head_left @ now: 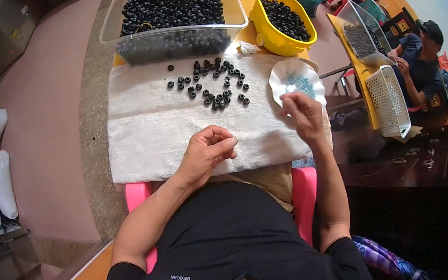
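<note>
My left hand (pixel 209 151) is above the near part of a white cloth (pixel 139 135), its fingers curled and thumb pressed to the forefinger. Whatever it may hold is too small to make out. To its right, my right hand (pixel 306 118) hovers by the near edge of a white wavy-rimmed plate (pixel 280 73), fingertips pinched together; I cannot make out anything between them. Tiny clear-blue pieces (pixel 298 81) lie in the plate. Beyond my left hand, several loose round black beads (pixel 220 99), with holes through them, are scattered over the cloth.
A clear plastic bin (pixel 110 38) full of black beads stands at the far edge. Beside it is a yellow basin (pixel 278 38) with more beads and a crumpled white tissue (pixel 248 48). At right, another person (pixel 424 63) sits at a table with a white perforated basket (pixel 388 104).
</note>
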`<state>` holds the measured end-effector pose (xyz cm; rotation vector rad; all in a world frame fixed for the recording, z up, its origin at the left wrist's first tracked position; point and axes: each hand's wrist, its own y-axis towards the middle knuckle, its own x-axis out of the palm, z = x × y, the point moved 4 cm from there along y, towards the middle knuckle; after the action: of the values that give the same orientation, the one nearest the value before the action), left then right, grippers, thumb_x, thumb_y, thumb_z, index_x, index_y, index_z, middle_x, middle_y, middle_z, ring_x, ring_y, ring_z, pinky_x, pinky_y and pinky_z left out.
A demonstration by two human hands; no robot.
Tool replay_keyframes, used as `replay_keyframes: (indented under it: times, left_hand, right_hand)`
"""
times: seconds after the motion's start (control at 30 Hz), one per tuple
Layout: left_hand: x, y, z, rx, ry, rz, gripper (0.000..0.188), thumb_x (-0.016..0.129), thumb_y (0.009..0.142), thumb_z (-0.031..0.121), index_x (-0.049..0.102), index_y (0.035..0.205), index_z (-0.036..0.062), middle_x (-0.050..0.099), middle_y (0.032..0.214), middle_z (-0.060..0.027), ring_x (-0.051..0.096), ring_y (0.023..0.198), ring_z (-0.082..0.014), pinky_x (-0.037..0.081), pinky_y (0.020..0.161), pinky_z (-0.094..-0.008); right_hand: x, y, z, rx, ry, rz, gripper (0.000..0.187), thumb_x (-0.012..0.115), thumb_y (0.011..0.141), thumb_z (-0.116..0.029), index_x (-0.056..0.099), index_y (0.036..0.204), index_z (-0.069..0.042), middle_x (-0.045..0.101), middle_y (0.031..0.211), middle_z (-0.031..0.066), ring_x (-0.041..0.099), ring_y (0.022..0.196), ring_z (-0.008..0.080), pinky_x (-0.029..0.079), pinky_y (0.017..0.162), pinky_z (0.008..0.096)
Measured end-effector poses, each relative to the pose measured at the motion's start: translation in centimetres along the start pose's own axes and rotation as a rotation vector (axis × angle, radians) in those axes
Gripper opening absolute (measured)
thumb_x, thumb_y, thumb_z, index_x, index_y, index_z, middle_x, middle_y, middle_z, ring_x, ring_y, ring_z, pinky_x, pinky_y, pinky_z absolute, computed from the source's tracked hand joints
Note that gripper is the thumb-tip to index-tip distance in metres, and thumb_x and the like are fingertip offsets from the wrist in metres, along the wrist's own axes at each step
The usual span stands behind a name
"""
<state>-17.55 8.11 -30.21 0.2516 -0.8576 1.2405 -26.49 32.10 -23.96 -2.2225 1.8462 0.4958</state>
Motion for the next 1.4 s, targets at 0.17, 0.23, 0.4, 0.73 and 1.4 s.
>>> replay_keyframes:
  times: [0.17,0.23,0.4,0.73,1.4]
  left_hand:
    - [0.0,0.1,-0.1,0.000,-0.021,-0.006,0.010,0.069,0.093,0.008,0.065,0.101,0.0044,0.066,0.092,-0.0033,0.065,0.081,-0.0114,0.057,0.077,-0.0257]
    - [-0.1,0.1,-0.2,0.003,-0.022,-0.017,0.010,0.069,0.093,0.008,0.065,0.101,0.0042,0.067,0.093,-0.0034,0.065,0.082,-0.0115,0.057,0.077,-0.0258]
    - [0.2,0.1,0.0,0.032,-0.001,-0.033,0.012,0.069,0.092,0.008,0.064,0.102,0.0037,0.067,0.092,-0.0039,0.065,0.082,-0.0125,0.056,0.076,-0.0264]
    - [0.5,-0.3,0.2,-0.001,0.028,-0.060,0.016,0.073,0.090,0.011,0.063,0.100,0.0048,0.066,0.088,-0.0030,0.064,0.079,-0.0101,0.052,0.069,-0.0220]
    - [0.3,-0.3,0.1,-0.049,-0.066,-0.099,0.012,0.070,0.092,0.010,0.061,0.098,0.0049,0.066,0.088,-0.0046,0.066,0.079,-0.0131,0.058,0.074,-0.0267]
  right_hand:
    - [4.7,-2.4,-1.0,0.056,0.327,-0.202,0.014,0.060,0.097,-0.001,0.065,0.107,0.008,0.064,0.096,0.0074,0.066,0.089,0.0158,0.060,0.087,0.0355]
    - [6.0,-3.2,-1.4,0.082,0.353,-0.296,0.012,0.058,0.097,0.002,0.065,0.105,0.008,0.061,0.103,0.0090,0.064,0.096,0.0162,0.059,0.090,0.0358]
    - [7.8,-3.9,-1.5,0.001,0.297,-0.417,0.011,0.059,0.097,0.000,0.065,0.104,0.006,0.063,0.100,0.0098,0.065,0.093,0.0150,0.058,0.083,0.0307]
    - [9.2,-4.4,0.5,0.080,0.385,-0.338,0.017,0.063,0.098,-0.015,0.068,0.097,0.001,0.065,0.088,0.0024,0.062,0.080,0.0086,0.051,0.072,0.0236]
    - [9.7,-5.1,1.0,0.153,0.469,-0.327,0.019,0.072,0.090,-0.015,0.070,0.100,0.001,0.068,0.088,0.0070,0.065,0.078,0.0145,0.051,0.070,0.0265]
